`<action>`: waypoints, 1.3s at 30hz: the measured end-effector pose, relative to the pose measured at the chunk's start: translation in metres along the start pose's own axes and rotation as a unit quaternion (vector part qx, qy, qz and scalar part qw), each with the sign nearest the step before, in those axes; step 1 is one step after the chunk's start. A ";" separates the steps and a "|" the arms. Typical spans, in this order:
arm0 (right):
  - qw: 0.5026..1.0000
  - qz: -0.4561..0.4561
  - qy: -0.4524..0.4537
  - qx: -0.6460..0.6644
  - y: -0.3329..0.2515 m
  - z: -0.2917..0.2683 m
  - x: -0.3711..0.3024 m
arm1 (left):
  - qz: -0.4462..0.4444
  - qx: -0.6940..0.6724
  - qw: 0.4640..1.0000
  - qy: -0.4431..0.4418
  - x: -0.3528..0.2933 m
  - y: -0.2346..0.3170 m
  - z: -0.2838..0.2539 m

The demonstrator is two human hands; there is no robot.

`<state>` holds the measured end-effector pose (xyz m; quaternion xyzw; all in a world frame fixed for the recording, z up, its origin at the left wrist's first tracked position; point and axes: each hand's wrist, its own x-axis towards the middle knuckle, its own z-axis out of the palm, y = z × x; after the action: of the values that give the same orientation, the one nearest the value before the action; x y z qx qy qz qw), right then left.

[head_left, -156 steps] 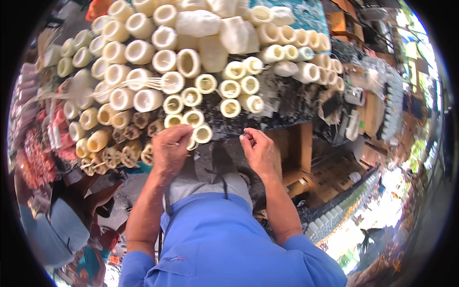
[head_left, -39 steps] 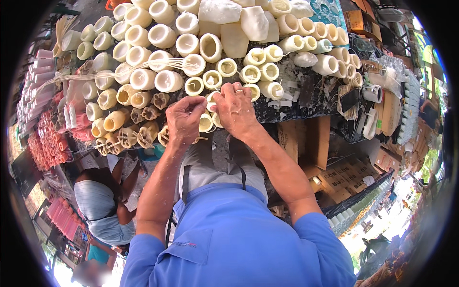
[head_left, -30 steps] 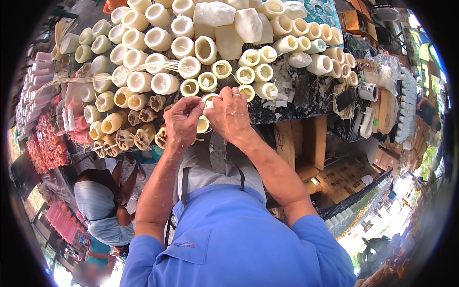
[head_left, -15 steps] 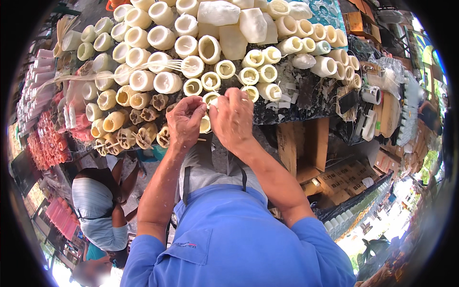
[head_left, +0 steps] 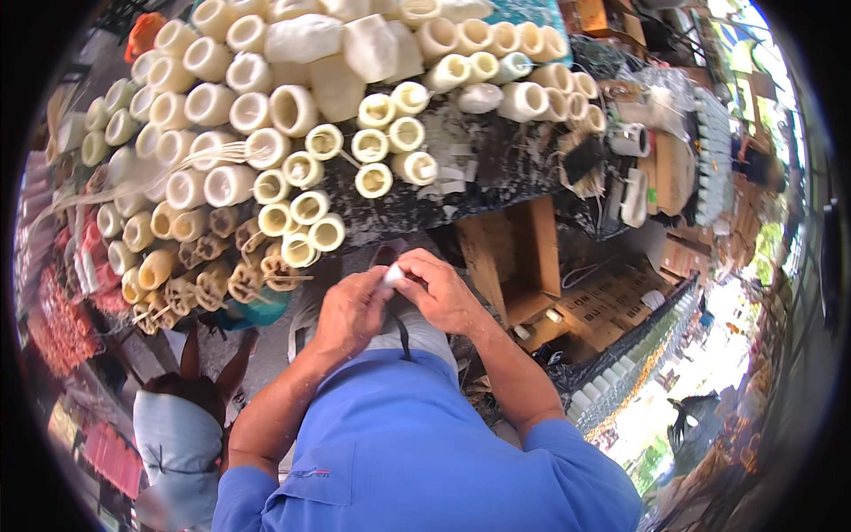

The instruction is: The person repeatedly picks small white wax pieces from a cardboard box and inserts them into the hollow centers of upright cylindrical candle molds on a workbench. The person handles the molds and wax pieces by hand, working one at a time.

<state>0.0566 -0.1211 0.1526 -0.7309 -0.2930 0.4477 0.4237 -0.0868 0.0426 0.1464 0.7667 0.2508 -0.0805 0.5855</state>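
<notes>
In front of my body, just off the table's front edge, both hands meet around a small white lump [head_left: 393, 276], perhaps wax; its exact kind is unclear. My left hand [head_left: 353, 309] pinches it from one side, fingers curled. My right hand [head_left: 436, 291] closes on it from the other side, thumb and fingertips pressed together. Nearest to them on the table stand several cream, hollow, cup-like shells [head_left: 326, 232] that look like wax, mouths up. Darker shells with scalloped openings [head_left: 213, 285] lie to the left, thin sticks among them.
Many larger pale shells [head_left: 208, 105] crowd the far left of the dark, flake-strewn table [head_left: 461, 199]. A bundle of pale wicks or strings [head_left: 191, 161] lies across them. Below the right side stands an open cardboard box [head_left: 532, 257]. Another person [head_left: 177, 434] is at the lower left.
My hands have drawn back from the shells at the table edge towards my body, where a white lump now shows between them. The view has shifted, so the table appears further left.
</notes>
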 end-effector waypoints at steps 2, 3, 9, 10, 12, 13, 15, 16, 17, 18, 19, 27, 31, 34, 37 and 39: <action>0.995 0.046 0.084 0.007 0.024 -0.018 0.009 | -0.099 -0.075 0.992 0.021 0.011 -0.009 0.016; 0.982 0.080 0.173 0.004 0.041 -0.033 0.021 | -0.119 -0.069 0.990 0.029 0.019 -0.015 0.026; 0.853 0.165 0.322 -0.377 0.131 -0.137 0.107 | -0.094 -0.001 0.981 0.171 0.078 -0.059 0.072; 0.855 0.149 0.304 -0.393 0.136 -0.144 0.118 | -0.146 -0.016 0.977 0.155 0.086 -0.066 0.074; 0.862 0.160 0.220 -0.428 0.136 -0.157 0.129 | -0.182 0.007 0.973 0.144 0.096 -0.077 0.077; 0.861 0.165 0.207 -0.434 0.134 -0.158 0.131 | -0.198 0.016 0.970 0.139 0.098 -0.080 0.078; 0.853 0.175 0.184 -0.455 0.128 -0.162 0.130 | -0.202 0.012 0.968 0.149 0.098 -0.085 0.080; 0.842 0.179 0.205 -0.466 0.126 -0.164 0.129 | -0.201 0.008 0.968 0.152 0.097 -0.086 0.081; 0.828 0.182 0.228 -0.479 0.124 -0.165 0.129 | -0.193 -0.012 0.965 0.178 0.097 -0.087 0.083; 0.813 0.181 0.252 -0.492 0.123 -0.166 0.129 | -0.182 -0.033 0.961 0.204 0.096 -0.087 0.085; 0.800 0.170 0.275 -0.505 0.121 -0.171 0.126 | -0.171 -0.053 0.957 0.227 0.095 -0.087 0.088; 0.888 0.049 0.333 -0.313 0.061 -0.154 0.025 | -0.179 -0.280 0.917 0.219 0.115 -0.095 0.110; 0.907 0.028 0.156 -0.390 0.052 -0.035 0.000 | -0.180 -0.315 0.909 0.207 0.119 -0.103 0.113; 0.904 -0.054 0.150 -0.396 0.068 0.020 0.019 | -0.183 -0.303 0.914 0.196 0.119 -0.108 0.110; 0.894 -0.076 0.187 -0.400 0.082 0.034 0.035 | -0.162 -0.249 0.935 0.196 0.118 -0.111 0.109; 0.893 -0.084 0.188 -0.399 0.084 0.031 0.040 | -0.150 -0.259 0.934 0.195 0.119 -0.113 0.111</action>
<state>0.0498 -0.1169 0.0543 -0.8818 -0.4222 0.1097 0.1793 -0.0199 -0.0055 -0.0338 0.5429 0.4839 0.0512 0.6845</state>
